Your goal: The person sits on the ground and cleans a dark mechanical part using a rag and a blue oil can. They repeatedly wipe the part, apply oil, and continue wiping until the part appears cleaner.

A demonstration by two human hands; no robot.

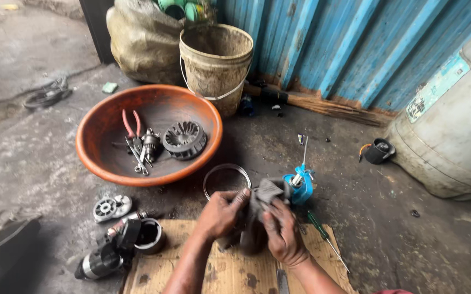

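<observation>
Below, both the left hand (222, 212) and right hand (283, 231) gripped a grey rag (260, 209) over the cardboard sheet (230, 269). At eleven o'clock sat an orange basin (105, 125) holding pliers (131, 126); a blue spool (301, 185) touched the rag at two o'clock.

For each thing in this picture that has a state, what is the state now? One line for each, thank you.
left hand: gripping the grey rag
right hand: pressing on the rag
grey rag: crumpled, wrapped over a hidden part
orange basin: upright, holds pliers and metal parts
dirty bucket: upright, uncovered
screwdriver: lying flat on cardboard edge
wire ring: lying on the floor
</observation>
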